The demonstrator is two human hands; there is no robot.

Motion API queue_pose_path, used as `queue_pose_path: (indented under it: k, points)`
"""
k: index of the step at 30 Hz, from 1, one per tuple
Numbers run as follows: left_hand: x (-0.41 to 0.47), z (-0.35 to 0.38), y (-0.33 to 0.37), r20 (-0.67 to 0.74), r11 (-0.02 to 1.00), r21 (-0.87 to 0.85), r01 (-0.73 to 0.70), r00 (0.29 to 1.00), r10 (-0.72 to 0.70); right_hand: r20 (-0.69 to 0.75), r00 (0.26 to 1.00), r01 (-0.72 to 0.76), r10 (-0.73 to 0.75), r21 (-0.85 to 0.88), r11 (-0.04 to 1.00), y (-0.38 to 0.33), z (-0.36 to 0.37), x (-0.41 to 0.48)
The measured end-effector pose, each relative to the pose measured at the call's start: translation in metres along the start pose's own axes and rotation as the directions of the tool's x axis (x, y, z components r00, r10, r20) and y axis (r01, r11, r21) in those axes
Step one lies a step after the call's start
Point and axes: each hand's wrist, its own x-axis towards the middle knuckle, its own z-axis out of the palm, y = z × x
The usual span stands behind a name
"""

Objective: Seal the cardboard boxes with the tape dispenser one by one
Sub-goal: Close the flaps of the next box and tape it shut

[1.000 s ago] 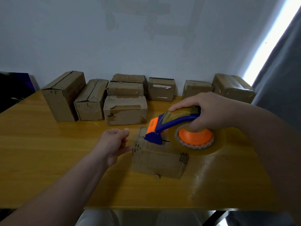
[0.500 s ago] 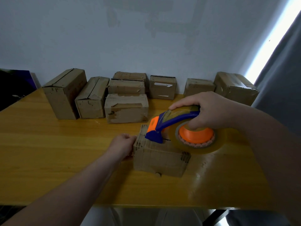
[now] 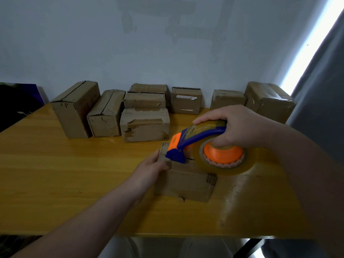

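The right hand point(image 3: 236, 127) gripped the blue-and-orange plastic tape dispenser point(image 3: 201, 146) atop the small brown cardboard box point(image 3: 186, 181), whose left end the left hand point(image 3: 150, 168) clasped.

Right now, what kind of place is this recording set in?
Probably a makeshift packing spot in a plain room, not a warehouse: worn cardboard boxes lined along a bare painted wall, one wooden table, and a curtain at a bright window on the right.

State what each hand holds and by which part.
The right hand holds the tape dispenser by its blue handle. The left hand grips the near cardboard box at its left end.
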Motion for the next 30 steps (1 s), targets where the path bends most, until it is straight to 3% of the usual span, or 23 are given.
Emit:
queue_pose_path:
  k: [3, 6, 9, 13, 16, 21, 25, 28, 30]
  points:
    - [0.0, -0.005, 0.01, 0.055, 0.98, 0.192, -0.041, 0.998, 0.031, -0.035, 0.999, 0.009, -0.009, 0.005, 1.0, 0.001, 0.002, 0.0]
    - [0.018, -0.013, 0.016, 0.137, 0.762, 0.59, -0.268, 0.963, 0.233, -0.062, 0.998, -0.001, 0.003, 0.03, 1.0, 0.005, 0.002, -0.001]
    - [0.03, -0.012, 0.021, 0.326, 0.668, 0.577, -0.47, 0.882, 0.339, -0.065, 0.998, -0.02, 0.024, 0.069, 0.997, 0.011, 0.0, -0.005]
    - [0.038, -0.017, 0.019, 0.359, 0.671, 0.578, -0.464, 0.883, 0.302, -0.064, 0.998, -0.017, 0.028, 0.168, 0.986, 0.017, -0.004, -0.014]
    - [0.04, -0.021, 0.018, 0.376, 0.618, 0.631, -0.469, 0.881, 0.286, -0.025, 0.999, -0.03, 0.034, 0.152, 0.988, 0.028, -0.011, -0.025]
    - [0.043, -0.021, 0.022, 0.387, 0.455, 0.772, -0.444, 0.896, 0.217, 0.013, 0.991, -0.136, 0.136, 0.171, 0.976, 0.062, -0.019, -0.055]
    - [0.041, -0.02, 0.028, 0.376, 0.341, 0.848, -0.405, 0.914, 0.151, 0.037, 0.993, -0.122, 0.117, 0.224, 0.967, 0.073, 0.005, -0.063]
    - [0.037, -0.014, 0.039, 0.36, 0.14, 0.92, -0.365, 0.931, 0.062, -0.005, 0.993, -0.113, 0.117, 0.238, 0.965, 0.079, 0.016, -0.067]
    - [0.035, -0.002, 0.043, 0.366, 0.058, 0.928, -0.367, 0.93, 0.035, 0.0, 0.993, -0.113, 0.117, 0.246, 0.963, 0.083, 0.023, -0.067]
